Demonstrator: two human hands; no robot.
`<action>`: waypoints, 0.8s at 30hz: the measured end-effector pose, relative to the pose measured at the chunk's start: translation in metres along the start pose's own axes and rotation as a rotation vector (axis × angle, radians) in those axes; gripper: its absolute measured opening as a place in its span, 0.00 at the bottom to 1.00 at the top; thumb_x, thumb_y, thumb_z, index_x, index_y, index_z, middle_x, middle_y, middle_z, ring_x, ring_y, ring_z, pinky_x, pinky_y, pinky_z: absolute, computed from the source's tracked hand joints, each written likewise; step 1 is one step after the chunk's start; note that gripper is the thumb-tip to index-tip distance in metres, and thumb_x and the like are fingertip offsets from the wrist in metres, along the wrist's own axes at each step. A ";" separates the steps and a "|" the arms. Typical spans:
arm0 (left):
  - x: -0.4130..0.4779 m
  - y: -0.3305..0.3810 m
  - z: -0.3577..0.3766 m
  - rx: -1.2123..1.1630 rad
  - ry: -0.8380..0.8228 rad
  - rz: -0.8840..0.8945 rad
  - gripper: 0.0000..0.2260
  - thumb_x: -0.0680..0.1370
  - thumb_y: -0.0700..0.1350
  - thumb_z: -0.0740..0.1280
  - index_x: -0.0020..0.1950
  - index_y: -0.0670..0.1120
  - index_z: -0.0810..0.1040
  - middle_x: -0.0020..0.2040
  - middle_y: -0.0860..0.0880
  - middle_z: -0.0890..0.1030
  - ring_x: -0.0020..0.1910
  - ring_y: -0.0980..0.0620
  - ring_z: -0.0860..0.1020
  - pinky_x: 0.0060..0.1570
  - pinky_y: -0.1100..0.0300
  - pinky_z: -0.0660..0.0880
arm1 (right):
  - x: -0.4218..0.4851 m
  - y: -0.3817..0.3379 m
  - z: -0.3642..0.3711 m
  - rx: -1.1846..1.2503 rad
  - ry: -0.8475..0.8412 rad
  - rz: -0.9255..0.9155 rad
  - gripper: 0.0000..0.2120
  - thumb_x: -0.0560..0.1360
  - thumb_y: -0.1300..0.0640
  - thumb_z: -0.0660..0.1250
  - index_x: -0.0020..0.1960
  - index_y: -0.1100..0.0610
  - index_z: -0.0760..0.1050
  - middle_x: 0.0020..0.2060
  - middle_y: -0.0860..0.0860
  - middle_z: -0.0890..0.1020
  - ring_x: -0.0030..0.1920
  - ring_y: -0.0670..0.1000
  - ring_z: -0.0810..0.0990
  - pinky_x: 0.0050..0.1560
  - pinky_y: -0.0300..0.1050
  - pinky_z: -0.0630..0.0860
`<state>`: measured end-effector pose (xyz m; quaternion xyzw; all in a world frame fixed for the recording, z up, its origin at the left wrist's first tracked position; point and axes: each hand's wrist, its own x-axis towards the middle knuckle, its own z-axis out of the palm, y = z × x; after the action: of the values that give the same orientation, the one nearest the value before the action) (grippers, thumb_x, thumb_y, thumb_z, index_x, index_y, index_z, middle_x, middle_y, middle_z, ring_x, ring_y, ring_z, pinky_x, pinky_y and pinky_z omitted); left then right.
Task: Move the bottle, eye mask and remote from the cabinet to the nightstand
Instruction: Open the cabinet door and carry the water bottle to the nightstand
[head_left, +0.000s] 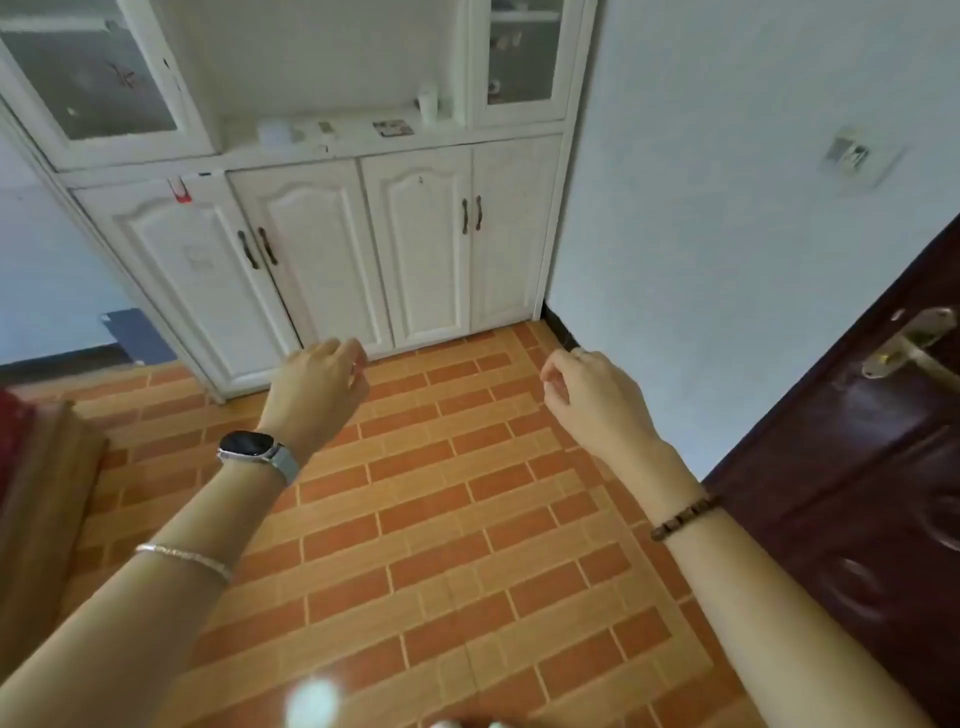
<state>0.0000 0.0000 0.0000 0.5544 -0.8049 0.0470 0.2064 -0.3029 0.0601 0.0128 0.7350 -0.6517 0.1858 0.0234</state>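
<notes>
White cabinet (421, 249) ahead, both hands free.
Over the floor (467, 519) the left hand (317, 382) and the right hand (589, 389) hang with fingers loosely curled, holding nothing. A white bottle (427, 104) stands at the right end of the open shelf (353, 143). The small flat things beside it are too blurred to tell remote from eye mask. The nightstand is not visible. I judge the step is the approach: come close first, then take the bottle low around its body, so it does not tip.
</notes>
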 end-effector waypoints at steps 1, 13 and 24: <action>-0.004 0.002 0.004 -0.001 -0.015 -0.006 0.05 0.75 0.42 0.65 0.49 0.44 0.77 0.41 0.46 0.80 0.40 0.42 0.78 0.41 0.49 0.74 | -0.003 0.002 0.004 0.003 -0.012 0.012 0.04 0.77 0.54 0.63 0.51 0.51 0.75 0.44 0.46 0.78 0.45 0.47 0.75 0.35 0.35 0.66; -0.059 0.036 0.069 -0.065 -0.155 -0.024 0.04 0.75 0.42 0.65 0.49 0.45 0.76 0.43 0.48 0.80 0.41 0.44 0.78 0.42 0.52 0.74 | -0.065 0.028 0.053 0.119 -0.190 0.122 0.07 0.78 0.54 0.63 0.56 0.52 0.74 0.49 0.47 0.80 0.45 0.44 0.78 0.43 0.37 0.78; -0.015 0.031 0.099 -0.076 -0.180 -0.041 0.04 0.76 0.43 0.64 0.50 0.46 0.76 0.43 0.50 0.80 0.41 0.47 0.78 0.44 0.53 0.73 | -0.017 0.050 0.072 0.144 -0.197 0.108 0.06 0.78 0.55 0.64 0.55 0.52 0.75 0.47 0.46 0.80 0.45 0.44 0.78 0.43 0.39 0.79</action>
<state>-0.0516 -0.0047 -0.0908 0.5644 -0.8099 -0.0377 0.1551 -0.3349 0.0489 -0.0696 0.7133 -0.6745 0.1601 -0.1036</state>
